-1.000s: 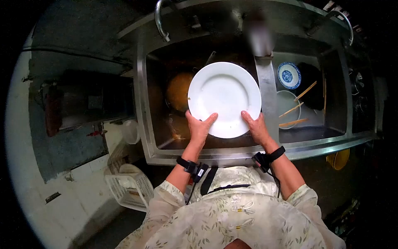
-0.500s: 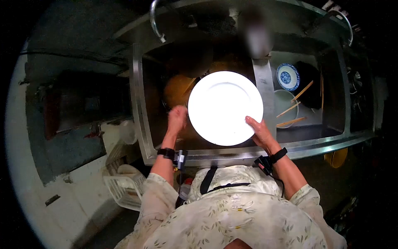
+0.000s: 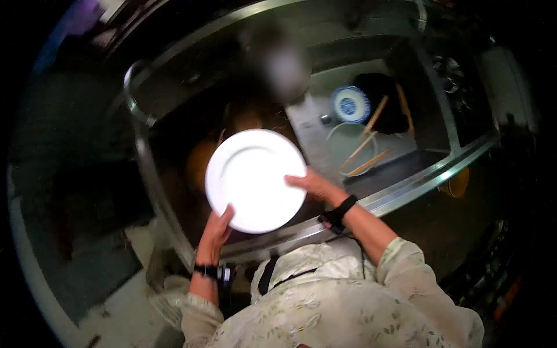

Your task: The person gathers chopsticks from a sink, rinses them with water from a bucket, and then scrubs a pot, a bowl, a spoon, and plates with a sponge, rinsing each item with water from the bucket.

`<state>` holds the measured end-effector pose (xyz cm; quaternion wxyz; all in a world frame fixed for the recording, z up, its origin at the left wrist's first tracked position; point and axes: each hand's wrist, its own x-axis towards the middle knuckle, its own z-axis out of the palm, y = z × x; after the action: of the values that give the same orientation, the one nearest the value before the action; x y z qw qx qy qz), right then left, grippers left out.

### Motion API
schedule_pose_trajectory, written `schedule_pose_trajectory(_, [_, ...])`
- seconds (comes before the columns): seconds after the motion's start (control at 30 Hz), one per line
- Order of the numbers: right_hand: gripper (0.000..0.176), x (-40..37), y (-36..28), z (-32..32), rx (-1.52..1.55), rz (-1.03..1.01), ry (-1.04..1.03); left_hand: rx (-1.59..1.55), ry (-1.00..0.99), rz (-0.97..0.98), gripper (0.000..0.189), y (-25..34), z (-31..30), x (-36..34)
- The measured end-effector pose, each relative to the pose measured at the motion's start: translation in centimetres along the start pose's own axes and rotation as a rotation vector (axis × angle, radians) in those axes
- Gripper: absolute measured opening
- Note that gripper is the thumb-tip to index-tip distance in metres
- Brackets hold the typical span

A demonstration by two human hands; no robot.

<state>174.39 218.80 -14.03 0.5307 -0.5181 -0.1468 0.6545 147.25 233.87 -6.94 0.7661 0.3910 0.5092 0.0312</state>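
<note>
On my feed both hands are closed on the white plate [image 3: 255,180], which hangs face-up between them, above the near-side basin of the steel sink [image 3: 406,187]. The left hand [image 3: 216,229] grips the plate's lower rim from below, its fingers pressed against the edge. The right hand [image 3: 313,185] grasps the opposite rim, with fingertips lying on the plate's face. The plate tilts a little toward the left hand, and I cannot tell whether it is wet (the picture is smeared by motion).

Just beyond the left hand, partly hidden under the plate, sits an orange-brown pot [image 3: 200,165] in the dark basin. Past the right hand, in the other basin, I make out a blue-patterned bowl [image 3: 350,104] with a dark dish [image 3: 387,103] just beside it. Nearer the right hand, wooden chopsticks [image 3: 364,146] lie across a pale bowl [image 3: 342,142]. Each wrist wears a black strap [image 3: 340,211], and the floral sleeves fill the bottom of my view. Outside the right forearm, below the sink's front rim, a yellow object [image 3: 458,182] shows in the gloom.
</note>
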Motion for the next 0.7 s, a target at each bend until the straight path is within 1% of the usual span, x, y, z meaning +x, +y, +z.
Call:
schedule_pose_trajectory(0.03, [0.066, 1.6, 2.7, -1.2, -0.186, 0.001, 0.077, -0.064, 0.025, 0.008, 0.064, -0.3, 0.1, -0.1])
schedule_pose_trajectory(0.07, [0.062, 0.2, -2.7, 0.6, -0.185, 0.042, -0.038, -0.079, 0.114, 0.001, 0.063, 0.3, 0.5, -0.6])
schedule_pose_trajectory(0.1, [0.065, 0.0, -4.4, 1.0, -0.194, 0.019, -0.070, -0.066, 0.120, -0.010, 0.063, 1.0, 0.5, -0.7])
schedule_pose_trajectory(0.17, [0.077, -0.2, -3.1, 0.0, -0.214, -0.113, -0.134, -0.066, 0.130, 0.103, 0.064, 0.3, 1.1, -1.6])
schedule_pose_trajectory(0.23, [0.082, 0.4, -1.8, -1.0, -0.222, -0.236, -0.129, 0.008, 0.252, 0.102, 0.068, 2.9, 3.1, -2.7])
schedule_pose_trajectory(0.27, [0.074, 0.6, -0.3, -1.4, -0.248, -0.324, -0.058, 0.042, 0.234, 0.135, 0.071, 3.9, 3.0, -2.5])
schedule_pose_trajectory(0.3, [0.065, -0.7, -1.0, -2.1, -0.566, -0.428, 0.015, 0.079, 0.223, 0.173, 0.073, 5.1, 3.2, -2.6])
schedule_pose_trajectory(0.33, [0.060, -2.1, -1.0, -2.4, -0.737, -0.527, 0.021, 0.130, 0.280, 0.244, 0.075, 5.5, 3.6, -2.8])
schedule_pose_trajectory(0.37, [0.056, -2.6, -1.6, -2.5, -0.903, -0.595, 0.036, 0.162, 0.251, 0.297, 0.068, 7.7, 3.9, -1.9])
schedule_pose_trajectory(0.4, [0.049, -3.2, -1.2, -3.0, -1.015, -0.712, -0.033, 0.199, 0.235, 0.299, 0.065, 9.3, 5.7, -2.0])
schedule_pose_trajectory(0.43, [0.049, -3.2, -0.3, -3.0, -1.022, -0.716, -0.015, 0.233, 0.217, 0.297, 0.063, 10.9, 7.5, -1.8])
schedule_pose_trajectory(0.47, [0.046, -2.5, 1.3, -3.5, -1.073, -0.870, -0.029, 0.236, 0.201, 0.303, 0.063, 11.9, 9.4, -0.2])
schedule_pose_trajectory(0.5, [0.042, -1.9, 2.6, -3.9, -1.122, -1.027, -0.047, 0.240, 0.089, 0.273, 0.061, 12.6, 11.5, 1.3])
schedule_pose_trajectory(0.53, [0.039, -1.8, 3.1, -4.0, -1.193, -0.855, -0.097, 0.246, -0.020, 0.240, 0.059, 13.2, 13.8, 2.7])
schedule_pose_trajectory(0.57, [0.036, -1.6, 3.6, -4.1, -1.255, -0.681, -0.145, 0.232, -0.072, 0.237, 0.051, 13.3, 16.8, 4.3])
schedule_pose_trajectory(0.6, [0.032, -1.1, 4.6, -4.3, -1.303, -0.674, -0.139, 0.188, -0.134, 0.226, 0.052, 13.1, 20.4, 5.5])
schedule_pose_trajectory(0.63, [0.032, -0.8, 4.3, -3.9, -1.307, -0.676, -0.130, 0.221, -0.113, 0.130, 0.052, 12.8, 23.4, 6.5])
schedule_pose_trajectory(0.67, [0.028, -0.6, 3.5, -3.5, -1.355, -0.710, -0.144, 0.286, -0.150, 0.178, 0.053, 12.0, 26.3, 7.6])
schedule_pose_trajectory(0.7, [0.024, -0.7, 2.7, -3.4, -1.405, -0.743, -0.156, 0.267, -0.136, 0.102, 0.050, 10.5, 28.3, 9.9])
